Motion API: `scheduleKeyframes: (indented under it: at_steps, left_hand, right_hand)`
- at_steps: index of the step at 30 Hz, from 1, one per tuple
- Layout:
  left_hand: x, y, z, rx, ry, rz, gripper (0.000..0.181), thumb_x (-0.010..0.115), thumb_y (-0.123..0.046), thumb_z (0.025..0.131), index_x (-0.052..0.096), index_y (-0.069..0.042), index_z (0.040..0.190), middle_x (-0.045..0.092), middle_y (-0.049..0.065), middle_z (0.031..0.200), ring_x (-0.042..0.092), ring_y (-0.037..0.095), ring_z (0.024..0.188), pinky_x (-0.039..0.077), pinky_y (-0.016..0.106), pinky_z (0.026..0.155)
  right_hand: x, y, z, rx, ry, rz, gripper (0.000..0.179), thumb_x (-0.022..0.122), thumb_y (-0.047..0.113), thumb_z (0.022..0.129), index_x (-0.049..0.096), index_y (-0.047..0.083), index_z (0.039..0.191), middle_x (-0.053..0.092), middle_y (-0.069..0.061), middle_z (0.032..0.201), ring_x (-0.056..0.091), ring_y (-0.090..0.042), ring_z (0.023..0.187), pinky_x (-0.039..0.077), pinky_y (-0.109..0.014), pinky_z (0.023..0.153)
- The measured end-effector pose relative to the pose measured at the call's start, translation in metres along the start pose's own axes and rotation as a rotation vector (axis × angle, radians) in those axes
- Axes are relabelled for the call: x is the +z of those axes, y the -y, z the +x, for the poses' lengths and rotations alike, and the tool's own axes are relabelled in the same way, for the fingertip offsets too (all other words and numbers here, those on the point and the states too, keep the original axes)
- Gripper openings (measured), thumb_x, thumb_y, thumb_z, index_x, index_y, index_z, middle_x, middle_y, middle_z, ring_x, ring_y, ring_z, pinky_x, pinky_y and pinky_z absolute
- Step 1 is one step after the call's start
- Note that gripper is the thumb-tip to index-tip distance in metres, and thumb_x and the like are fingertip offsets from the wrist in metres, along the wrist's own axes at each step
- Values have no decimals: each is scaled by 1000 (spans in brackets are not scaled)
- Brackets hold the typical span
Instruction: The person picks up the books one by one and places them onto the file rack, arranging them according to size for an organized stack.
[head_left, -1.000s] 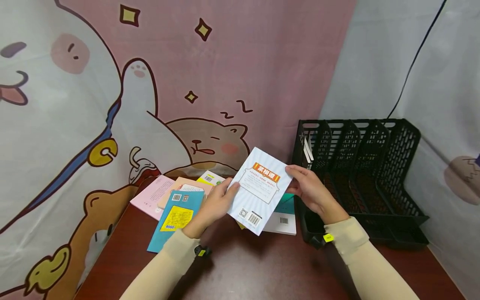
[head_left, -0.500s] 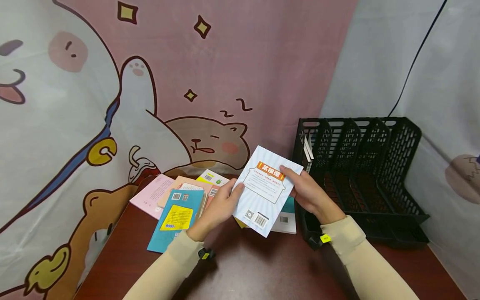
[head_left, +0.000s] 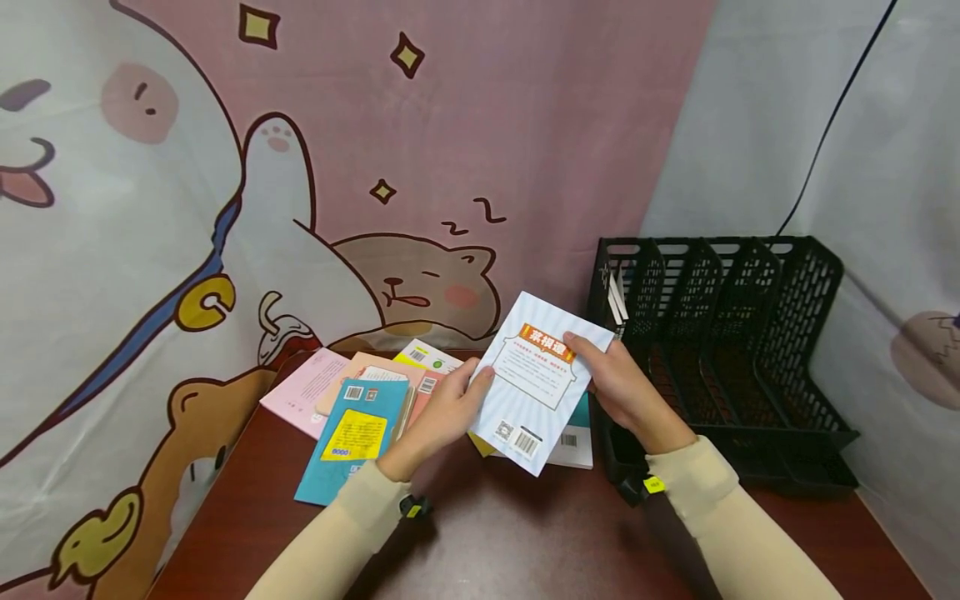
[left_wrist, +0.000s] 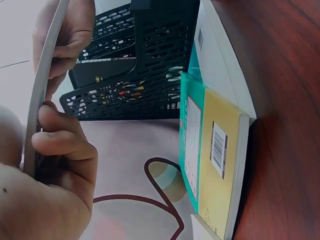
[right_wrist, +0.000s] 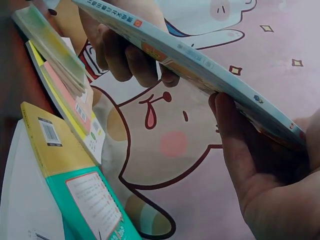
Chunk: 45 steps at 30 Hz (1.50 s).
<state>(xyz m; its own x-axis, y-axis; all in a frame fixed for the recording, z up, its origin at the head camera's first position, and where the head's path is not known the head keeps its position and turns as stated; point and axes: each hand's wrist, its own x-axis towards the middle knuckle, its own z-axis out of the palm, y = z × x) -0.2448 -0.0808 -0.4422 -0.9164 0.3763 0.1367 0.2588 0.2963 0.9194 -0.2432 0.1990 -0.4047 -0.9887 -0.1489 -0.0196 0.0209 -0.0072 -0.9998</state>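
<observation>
Both hands hold a pale blue book (head_left: pixel 532 379) above the table, its back cover with an orange title panel and barcode facing up. My left hand (head_left: pixel 450 408) grips the left edge, thumb on the cover and fingers curled beneath, as the left wrist view shows. On the upper right side my right hand (head_left: pixel 626 387) pinches the book, thumb on top and fingers under it. The right wrist view shows the printed spine of the book (right_wrist: pixel 200 62). Below it lie a yellow and green book (left_wrist: pixel 220 155) and a white book (left_wrist: pixel 225 60), partly hidden in the head view.
To the left, a blue book (head_left: pixel 352 442) overlaps a pink book (head_left: pixel 307 392) and several others on the dark red table (head_left: pixel 495 533). A black divided file rack (head_left: pixel 720 350) stands at the right, with thin white-edged books (head_left: pixel 617 298) in its leftmost slot. A cartoon curtain hangs behind.
Both hands have carried the pale blue book slightly to the right. My right thumb has slid further in over the cover, near the title panel. The other books and rack stay put.
</observation>
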Motion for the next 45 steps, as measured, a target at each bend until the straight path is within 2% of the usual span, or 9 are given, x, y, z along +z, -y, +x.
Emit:
scheduleKeyframes:
  at_steps: [9,12,17,24,29,31,37,43,45]
  left_hand:
    - [3,1,2,9,42,-6,35,54,-45,117,72,-17,125,80,6,95,76,13,76,60,30,68]
    - [3,2,2,-4,61,17,36,58,-48,115,77,-17,113,79,3,91,73,15,73,58,28,63]
    - [4,3,3,-16,92,79,39,62,-52,112,75,-22,90,74,0,86,68,27,71,51,23,58]
    - [7,6,4,-18,130,103,35,63,-48,112,76,-21,94,76,15,91,62,21,61,51,26,58]
    - [11,8,4,-32,136,105,34,63,-46,112,76,-20,94,75,6,83,60,18,56,48,26,56]
    - [14,9,4,-35,137,106,33,64,-45,112,76,-20,93,74,4,82,58,14,54,47,25,55]
    - [25,9,5,-31,164,117,33,63,-45,113,75,-23,92,78,20,92,55,12,53,42,23,53]
    - [43,10,9,5,186,129,28,65,-42,112,76,-24,94,78,11,86,58,10,53,41,22,51]
    - [50,10,11,27,191,120,27,65,-40,112,76,-22,95,78,12,86,58,10,52,43,22,52]
  right_hand:
    - [-2,11,-13,-74,-43,-85,51,56,37,117,58,-4,148,79,5,103,81,-12,88,67,-30,77]
    - [-9,17,-19,-102,-50,-113,52,55,36,117,58,-6,147,80,5,102,82,-13,86,68,-32,76]
    - [-22,29,-31,-136,-65,-166,54,54,37,118,58,-9,147,81,6,98,82,-15,84,68,-33,74]
    - [-50,42,-47,-217,-118,-261,52,53,33,118,59,-12,143,81,10,96,83,-15,80,68,-34,69]
    - [-75,48,-56,-266,-172,-349,45,51,30,119,60,-10,137,80,13,96,82,-14,78,67,-34,65]
    - [-85,51,-59,-267,-189,-380,45,50,31,119,59,-10,137,80,14,95,82,-14,77,67,-34,64]
    - [-112,57,-71,-240,-237,-483,49,49,31,119,57,-11,142,77,22,93,81,-10,74,67,-32,63]
    - [-134,65,-78,-216,-284,-540,32,55,29,117,65,0,127,77,23,87,78,-8,69,64,-29,58]
    - [-141,67,-80,-200,-304,-552,26,56,29,117,67,5,120,77,23,85,78,-7,67,62,-28,57]
